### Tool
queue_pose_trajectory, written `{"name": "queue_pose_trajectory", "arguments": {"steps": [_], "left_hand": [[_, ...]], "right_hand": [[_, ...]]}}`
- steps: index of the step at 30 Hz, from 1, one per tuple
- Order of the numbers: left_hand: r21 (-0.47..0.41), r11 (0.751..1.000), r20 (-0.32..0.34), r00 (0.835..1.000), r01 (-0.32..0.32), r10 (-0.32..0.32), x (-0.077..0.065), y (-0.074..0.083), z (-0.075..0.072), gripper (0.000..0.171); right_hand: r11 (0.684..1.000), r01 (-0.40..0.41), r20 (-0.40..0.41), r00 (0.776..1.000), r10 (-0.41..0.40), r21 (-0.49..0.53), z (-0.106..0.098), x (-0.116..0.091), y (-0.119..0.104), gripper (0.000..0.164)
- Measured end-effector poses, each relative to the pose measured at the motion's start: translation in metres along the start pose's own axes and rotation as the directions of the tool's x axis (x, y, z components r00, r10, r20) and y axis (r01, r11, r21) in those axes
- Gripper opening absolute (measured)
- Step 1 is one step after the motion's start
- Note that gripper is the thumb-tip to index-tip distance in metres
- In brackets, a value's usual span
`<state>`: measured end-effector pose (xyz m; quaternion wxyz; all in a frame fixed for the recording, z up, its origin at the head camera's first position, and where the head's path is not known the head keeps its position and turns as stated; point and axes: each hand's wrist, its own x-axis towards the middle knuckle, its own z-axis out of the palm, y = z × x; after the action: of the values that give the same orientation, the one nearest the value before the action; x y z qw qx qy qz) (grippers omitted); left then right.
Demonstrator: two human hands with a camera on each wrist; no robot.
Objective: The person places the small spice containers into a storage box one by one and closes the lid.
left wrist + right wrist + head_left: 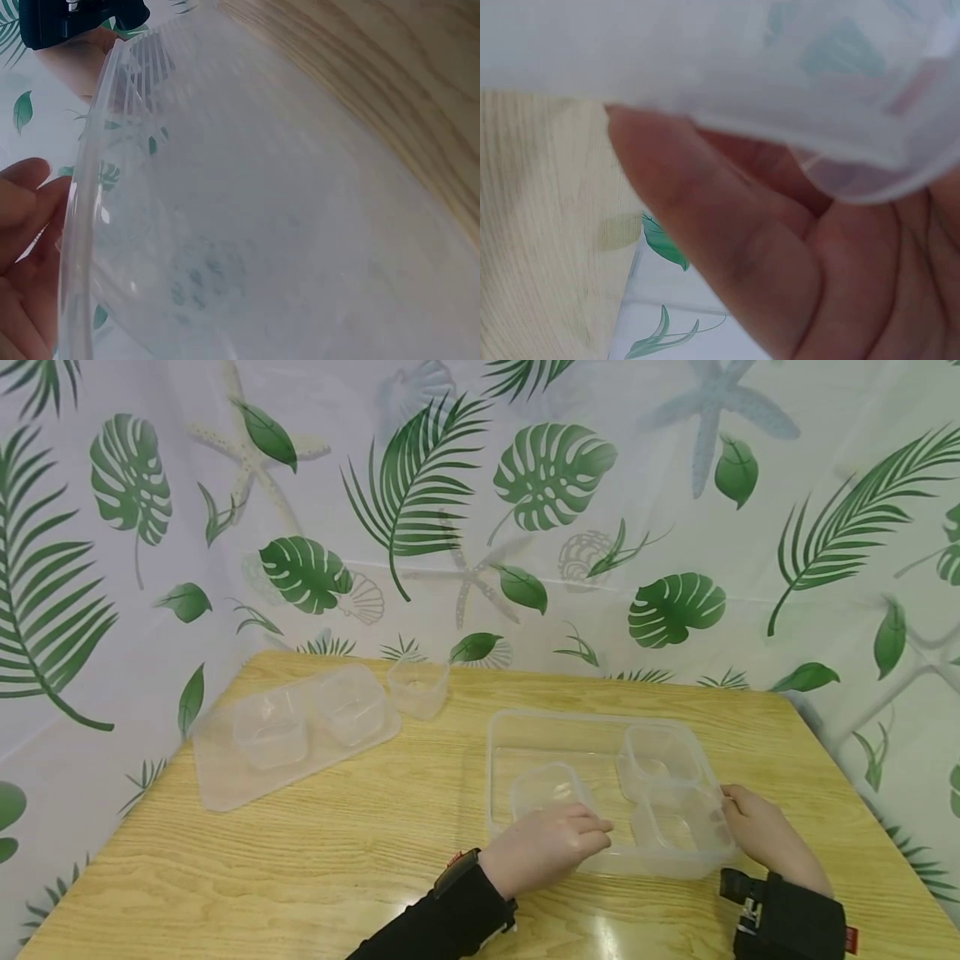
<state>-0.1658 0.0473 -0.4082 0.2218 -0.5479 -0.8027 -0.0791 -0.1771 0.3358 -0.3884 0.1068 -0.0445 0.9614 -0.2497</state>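
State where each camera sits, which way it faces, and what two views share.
Head-worn: facing forward and down at the table, large container and leafy backdrop; left hand, right hand and black sleeves show.
On left wrist: facing the container's wall close up; left fingers at left edge, part of right hand at top left.
On right wrist: facing the container's edge; part of right hand close up.
Head and left wrist share the container and both hands.
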Motion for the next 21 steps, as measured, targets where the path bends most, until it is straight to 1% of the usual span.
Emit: {"name": "queue_pose_trajectory", "arguments": {"steps": [4, 6, 10, 13, 21], "left_hand": [[-0.024, 1.0, -0.017, 1.0, 0.02, -0.021, 0.004, 0.002, 0.001, 0.022], [-0.034, 0.999, -0.01, 1.0, 0.021, -0.022, 0.006, 0.004, 0.002, 0.025], [-0.019, 1.0, 0.066, 0.998, 0.008, -0.007, 0.009, 0.008, 0.001, 0.032], [-0.007, 1.0, 0.127, 0.992, 0.008, -0.007, 0.011, 0.011, 0.001, 0.035], [0.024, 1.0, 0.226, 0.974, 0.008, -0.013, 0.018, 0.022, 0.007, 0.042]], "right_hand": [[1.0, -0.008, 0.012, 1.0, 0.008, 0.002, -0.001, 0.001, 0.001, 0.048], [1.0, -0.009, 0.017, 1.0, 0.009, 0.002, -0.001, 0.001, 0.001, 0.049], [1.0, -0.007, 0.015, 1.0, 0.007, 0.002, 0.0, 0.002, 0.003, 0.048], [1.0, -0.006, 0.007, 1.0, 0.006, -0.006, 0.001, 0.002, 0.003, 0.047], [1.0, -0.003, -0.01, 1.0, 0.003, -0.03, 0.001, 0.001, -0.001, 0.046]]}}
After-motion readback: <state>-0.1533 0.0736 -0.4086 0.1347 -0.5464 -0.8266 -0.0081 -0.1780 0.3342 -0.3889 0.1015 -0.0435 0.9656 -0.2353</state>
